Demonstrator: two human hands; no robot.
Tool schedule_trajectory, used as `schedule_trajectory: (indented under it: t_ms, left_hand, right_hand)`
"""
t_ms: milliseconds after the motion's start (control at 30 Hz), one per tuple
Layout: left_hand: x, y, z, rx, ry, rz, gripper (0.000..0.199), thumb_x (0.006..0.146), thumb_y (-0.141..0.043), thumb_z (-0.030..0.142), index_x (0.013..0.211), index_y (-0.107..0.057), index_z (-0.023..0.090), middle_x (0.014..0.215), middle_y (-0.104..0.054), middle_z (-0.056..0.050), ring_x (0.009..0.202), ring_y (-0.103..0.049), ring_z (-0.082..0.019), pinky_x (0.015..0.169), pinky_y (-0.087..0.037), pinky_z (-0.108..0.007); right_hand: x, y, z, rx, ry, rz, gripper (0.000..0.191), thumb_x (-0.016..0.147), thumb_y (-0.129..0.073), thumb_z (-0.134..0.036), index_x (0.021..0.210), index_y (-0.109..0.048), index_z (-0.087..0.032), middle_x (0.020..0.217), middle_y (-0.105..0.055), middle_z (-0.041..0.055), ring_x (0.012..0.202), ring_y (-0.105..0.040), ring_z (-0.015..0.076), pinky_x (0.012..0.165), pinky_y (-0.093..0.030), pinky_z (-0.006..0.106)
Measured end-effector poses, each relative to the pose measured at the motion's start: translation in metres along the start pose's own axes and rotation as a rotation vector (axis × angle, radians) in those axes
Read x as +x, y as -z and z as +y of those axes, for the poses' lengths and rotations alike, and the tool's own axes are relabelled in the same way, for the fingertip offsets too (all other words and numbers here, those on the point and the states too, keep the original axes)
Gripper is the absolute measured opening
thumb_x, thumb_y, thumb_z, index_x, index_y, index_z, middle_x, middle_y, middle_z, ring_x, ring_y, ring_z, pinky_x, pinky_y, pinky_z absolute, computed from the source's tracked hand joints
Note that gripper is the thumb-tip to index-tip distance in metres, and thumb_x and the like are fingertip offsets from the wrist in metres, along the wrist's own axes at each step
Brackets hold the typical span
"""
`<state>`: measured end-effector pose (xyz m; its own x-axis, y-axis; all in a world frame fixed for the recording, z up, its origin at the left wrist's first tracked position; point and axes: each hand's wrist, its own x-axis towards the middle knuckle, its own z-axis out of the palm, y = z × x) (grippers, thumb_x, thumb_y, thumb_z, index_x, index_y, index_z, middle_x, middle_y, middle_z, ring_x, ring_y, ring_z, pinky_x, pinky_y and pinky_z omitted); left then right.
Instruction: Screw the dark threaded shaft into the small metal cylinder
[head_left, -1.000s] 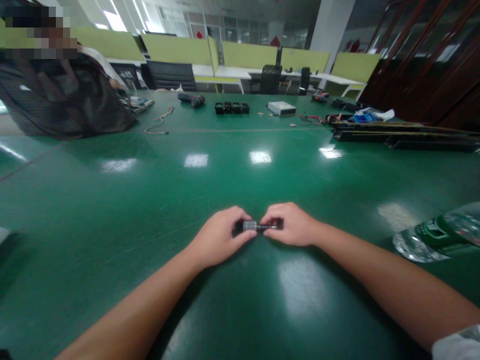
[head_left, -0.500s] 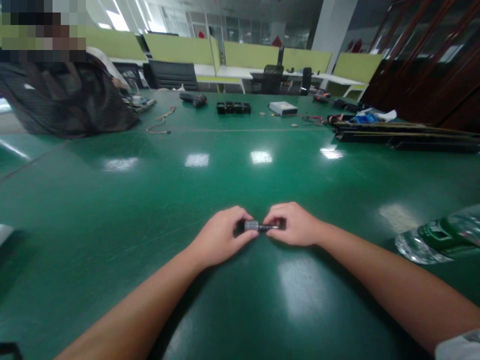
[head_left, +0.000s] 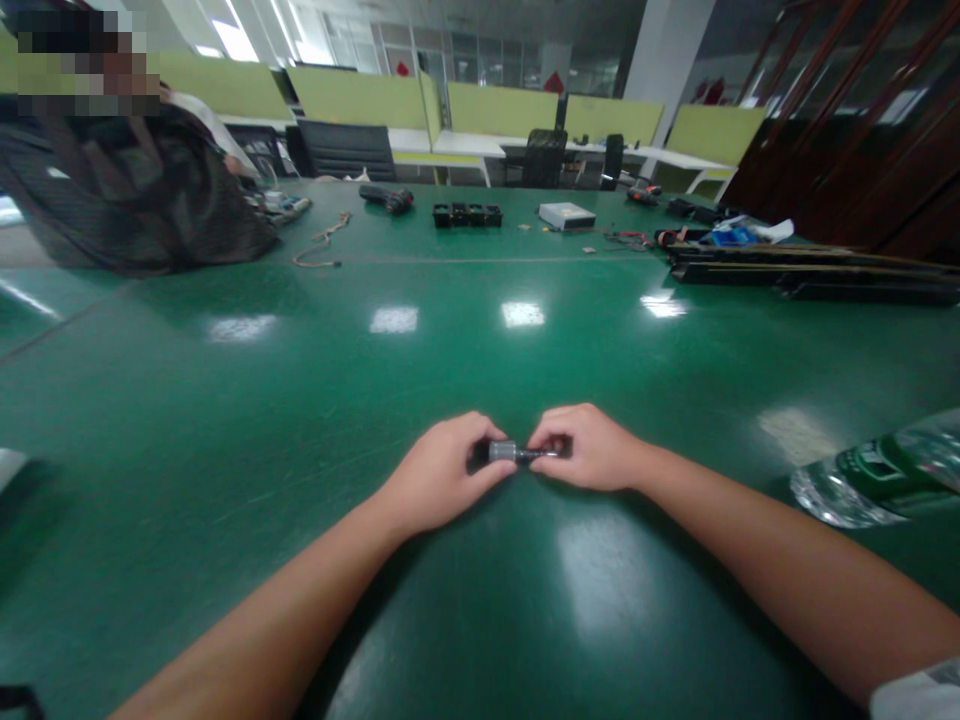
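Low over the green table (head_left: pixel 480 380), both my hands meet around a small slim object. Its left part is a short grey cylinder (head_left: pixel 502 452), pinched between the thumb and fingers of my left hand (head_left: pixel 442 470). A thin dark shaft (head_left: pixel 527 455) runs rightward from the cylinder and ends in a shiny metal part. My right hand (head_left: pixel 585 447) pinches this thin end with thumb and fingertips. The object lies level, and the fingers hide some of it. Its exact kind is too small to make out.
On the right lies a clear plastic bottle (head_left: pixel 877 475) with a green label. Long black strips (head_left: pixel 810 275) are stacked behind it. A black fan row (head_left: pixel 467 215), a grey box (head_left: pixel 567 216) and a cable (head_left: pixel 322 245) sit farther back. A big dark bag (head_left: pixel 142 200) stands left, a person behind it.
My right hand has shifted very slightly at the thin shaft. My left hand stays in place on the grey cylinder. The person behind the bag has moved a little left.
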<state>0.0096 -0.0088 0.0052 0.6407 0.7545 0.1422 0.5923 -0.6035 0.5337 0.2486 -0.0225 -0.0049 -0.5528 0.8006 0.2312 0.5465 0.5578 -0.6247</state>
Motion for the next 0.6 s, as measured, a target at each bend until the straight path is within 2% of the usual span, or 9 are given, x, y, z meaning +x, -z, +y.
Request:
schedule_trajectory:
  t_ms: [600]
  left_hand:
    - [-0.0001, -0.0001, -0.0002, -0.012, 0.006, 0.001, 0.022, 0.088, -0.065, 0.04, 0.098, -0.068, 0.021, 0.092, -0.069, -0.002, 0.081, -0.063, -0.019, 0.072, -0.045, -0.031]
  right_hand:
    - [-0.0001, 0.0021, 0.0008, 0.0, -0.007, 0.006, 0.007, 0.075, -0.073, -0.018, 0.081, -0.073, -0.015, 0.07, -0.064, 0.0003, 0.062, -0.056, 0.0106, 0.06, -0.041, 0.022]
